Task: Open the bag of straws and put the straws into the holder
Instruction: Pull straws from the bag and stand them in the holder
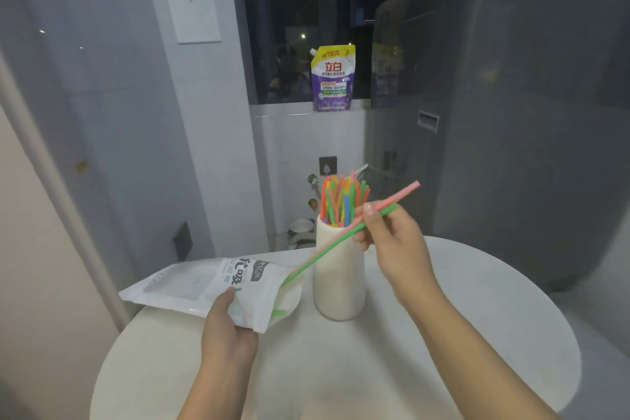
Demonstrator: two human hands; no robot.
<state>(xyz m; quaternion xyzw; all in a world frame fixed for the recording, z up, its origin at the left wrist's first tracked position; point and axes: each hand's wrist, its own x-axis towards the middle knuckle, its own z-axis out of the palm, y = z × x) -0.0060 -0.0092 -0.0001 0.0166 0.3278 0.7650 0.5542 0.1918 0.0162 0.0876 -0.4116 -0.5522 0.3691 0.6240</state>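
A white straw bag point(204, 286) lies on the round white table point(443, 334), its open mouth facing right with a green straw point(278, 312) showing inside. My left hand point(226, 324) grips the bag's near edge. My right hand point(392, 239) pinches a pink and a green straw point(327, 251) together, slanted across the front of the holder, their lower tips at the bag's mouth. The cream cylindrical holder point(339, 286) stands upright right of the bag with several coloured straws point(342, 199) sticking up from it.
A large grey appliance point(494, 112) stands behind the table at the right. A purple and yellow detergent pouch point(332, 78) sits on the window sill. A wall rises at the left. Small dishes point(300, 228) lie low behind the table.
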